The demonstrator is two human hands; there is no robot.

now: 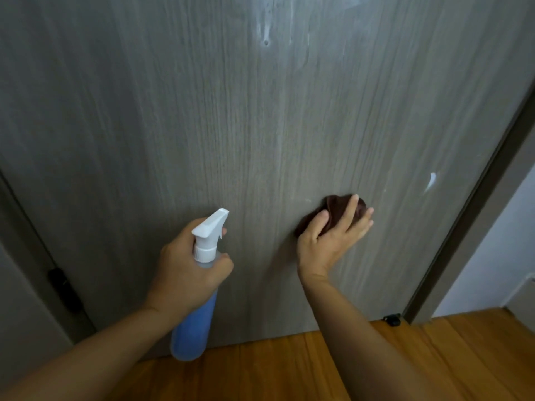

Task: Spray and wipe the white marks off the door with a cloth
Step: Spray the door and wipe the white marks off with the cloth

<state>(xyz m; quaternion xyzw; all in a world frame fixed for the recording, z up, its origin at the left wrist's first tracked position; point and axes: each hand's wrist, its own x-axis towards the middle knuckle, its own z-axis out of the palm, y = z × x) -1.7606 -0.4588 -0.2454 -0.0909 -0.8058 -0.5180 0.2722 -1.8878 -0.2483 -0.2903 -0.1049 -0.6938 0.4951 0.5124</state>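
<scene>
A grey wood-grain door (202, 111) fills the view. My right hand (330, 241) presses a dark brown cloth (334, 208) flat against the lower door with straight fingers. My left hand (188, 270) grips a spray bottle (199, 302) of blue liquid by its neck, its white nozzle pointing up and right toward the door. A white mark (431, 180) sits on the door to the right of the cloth. A smeared, dripping white patch (269, 27) shows near the top. A tiny white fleck (307, 200) lies just left of the cloth.
A wooden floor (289, 369) runs along the bottom. The dark door frame (474, 198) slants down the right side, with a white wall (498, 256) beyond it. A black door stop (392, 319) sits at the door's lower right corner. A black hinge (62, 287) is at left.
</scene>
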